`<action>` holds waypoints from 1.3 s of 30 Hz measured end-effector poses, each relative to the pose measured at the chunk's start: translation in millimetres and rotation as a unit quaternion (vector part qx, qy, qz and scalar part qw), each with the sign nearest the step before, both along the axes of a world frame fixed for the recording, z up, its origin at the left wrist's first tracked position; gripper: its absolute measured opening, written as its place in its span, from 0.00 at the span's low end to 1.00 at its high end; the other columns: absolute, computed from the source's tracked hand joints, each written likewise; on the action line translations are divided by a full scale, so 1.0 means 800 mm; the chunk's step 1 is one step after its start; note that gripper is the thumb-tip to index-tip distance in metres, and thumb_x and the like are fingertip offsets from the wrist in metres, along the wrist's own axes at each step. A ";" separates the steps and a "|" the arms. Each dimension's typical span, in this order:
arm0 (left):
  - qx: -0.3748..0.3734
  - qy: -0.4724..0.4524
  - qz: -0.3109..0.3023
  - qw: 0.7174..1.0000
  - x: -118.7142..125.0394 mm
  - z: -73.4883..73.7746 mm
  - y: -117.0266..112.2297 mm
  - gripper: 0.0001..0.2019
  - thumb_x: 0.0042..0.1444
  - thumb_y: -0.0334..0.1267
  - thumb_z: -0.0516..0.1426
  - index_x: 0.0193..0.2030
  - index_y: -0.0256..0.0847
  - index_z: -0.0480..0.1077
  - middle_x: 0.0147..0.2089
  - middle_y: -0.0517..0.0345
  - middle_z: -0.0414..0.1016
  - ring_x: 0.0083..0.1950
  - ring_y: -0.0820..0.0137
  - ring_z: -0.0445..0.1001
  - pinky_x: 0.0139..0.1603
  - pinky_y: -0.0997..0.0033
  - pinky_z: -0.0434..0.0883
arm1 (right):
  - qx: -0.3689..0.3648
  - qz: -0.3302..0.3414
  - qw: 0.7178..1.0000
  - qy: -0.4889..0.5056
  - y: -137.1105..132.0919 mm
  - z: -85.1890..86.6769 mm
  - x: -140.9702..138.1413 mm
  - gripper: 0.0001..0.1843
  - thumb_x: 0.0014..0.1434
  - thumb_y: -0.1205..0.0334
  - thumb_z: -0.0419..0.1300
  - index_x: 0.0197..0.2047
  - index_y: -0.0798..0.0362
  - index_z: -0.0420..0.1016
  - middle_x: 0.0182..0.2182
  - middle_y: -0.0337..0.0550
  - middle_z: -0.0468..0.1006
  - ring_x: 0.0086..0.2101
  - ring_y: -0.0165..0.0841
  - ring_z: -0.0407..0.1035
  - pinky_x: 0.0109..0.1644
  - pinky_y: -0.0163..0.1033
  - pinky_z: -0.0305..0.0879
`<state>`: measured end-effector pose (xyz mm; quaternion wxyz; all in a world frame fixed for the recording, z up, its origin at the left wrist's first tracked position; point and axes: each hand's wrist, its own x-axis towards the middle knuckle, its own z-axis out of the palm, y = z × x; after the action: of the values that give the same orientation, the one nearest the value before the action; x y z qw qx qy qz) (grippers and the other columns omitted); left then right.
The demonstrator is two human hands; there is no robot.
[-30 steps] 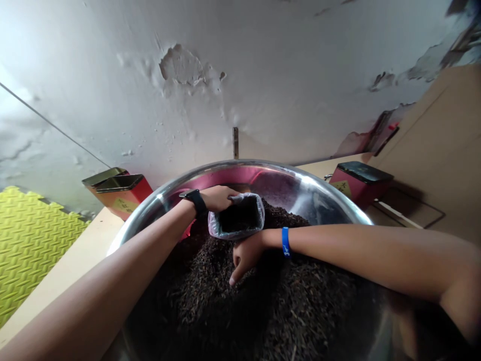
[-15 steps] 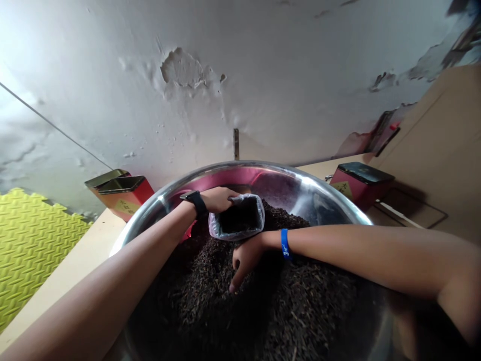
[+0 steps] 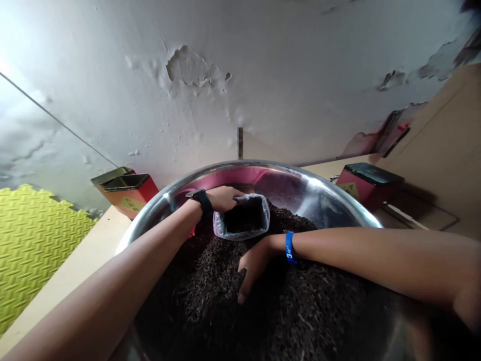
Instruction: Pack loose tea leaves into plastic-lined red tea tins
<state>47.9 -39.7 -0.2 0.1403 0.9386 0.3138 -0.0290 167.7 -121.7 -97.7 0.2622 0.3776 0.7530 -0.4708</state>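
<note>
A clear plastic bag [image 3: 242, 218] stands in a heap of dark, coarse tea leaves [image 3: 300, 306], its mouth open and dark leaves inside. The heap fills a large steel bowl [image 3: 259, 169] with a shiny rim. My left hand [image 3: 222, 199], with a black watch on the wrist, grips the bag's far edge. My right hand [image 3: 255, 268], wearing a blue wristband, sits just below the bag with its fingers curled and partly buried in the leaves.
Two red tins with dark lids stand beyond the bowl: one at left [image 3: 126, 195], one at right [image 3: 366, 185]. The bowl rests on a pale tabletop [image 3: 75, 265]. A yellow-green foam mat [image 3: 37, 240] lies at left, below a peeling white wall [image 3: 188, 100].
My right hand has shifted slightly lower and to the right in the leaves. The whole view has moved a little, while my left hand keeps its hold on the bag.
</note>
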 end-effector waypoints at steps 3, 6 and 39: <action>-0.007 0.004 0.013 1.000 0.000 0.003 -0.004 0.23 0.50 0.33 0.48 0.53 0.52 0.65 0.49 0.62 0.71 0.44 0.68 0.68 0.44 0.71 0.63 | -0.042 0.005 0.999 -0.009 -0.005 0.006 -0.002 0.31 0.32 0.45 0.65 0.37 0.56 0.72 0.35 0.39 0.73 0.37 0.36 0.68 0.40 0.37 0.64; -0.011 0.006 0.017 1.000 0.001 0.006 -0.008 0.23 0.49 0.33 0.48 0.53 0.51 0.65 0.48 0.62 0.72 0.43 0.68 0.69 0.42 0.73 0.63 | -0.063 0.013 0.998 -0.009 -0.009 0.011 -0.003 0.29 0.33 0.44 0.64 0.35 0.56 0.72 0.34 0.38 0.74 0.37 0.35 0.69 0.40 0.37 0.65; -0.019 -0.012 -0.009 1.000 -0.005 -0.007 0.007 0.22 0.51 0.34 0.47 0.54 0.53 0.64 0.50 0.63 0.71 0.44 0.68 0.68 0.46 0.71 0.62 | 0.186 0.156 0.968 0.055 -0.035 0.038 -0.032 0.22 0.48 0.48 0.54 0.36 0.59 0.73 0.25 0.42 0.73 0.24 0.31 0.64 0.27 0.35 0.57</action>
<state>44.3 -33.8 -5.4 0.1620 0.9389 0.3026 -0.0253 142.1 -150.0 -67.3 0.2161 0.2710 0.8904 -0.2951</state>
